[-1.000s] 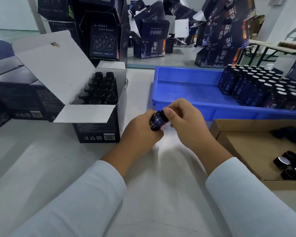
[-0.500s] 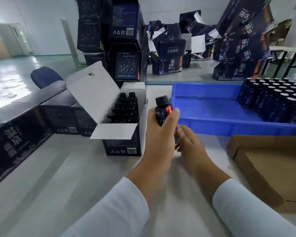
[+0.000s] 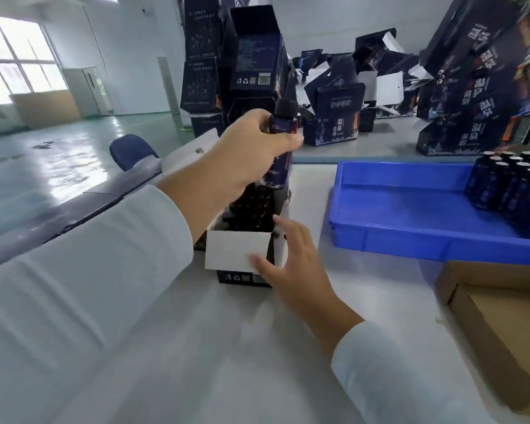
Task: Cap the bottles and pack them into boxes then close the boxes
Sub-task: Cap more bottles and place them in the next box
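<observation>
A pale green workshop floor (image 3: 74, 160) and a bright window (image 3: 16, 56) fill the far left, beyond the white table (image 3: 196, 347). Over the open dark box (image 3: 245, 240), which is packed with rows of black-capped bottles, the left hand (image 3: 245, 154) holds a capped dark bottle (image 3: 280, 139) upright, fingers curled round its body, just above the box's far right corner. The right hand (image 3: 291, 264) has straight fingers touching the box's near right corner beside the white front flap (image 3: 236, 252). Bare tabletop separates the box from the blue tray (image 3: 410, 234), whose left part lies bare while uncapped bottles (image 3: 514, 185) crowd its right end. A brown cardboard tray (image 3: 487, 325) sits at the near right edge.
</observation>
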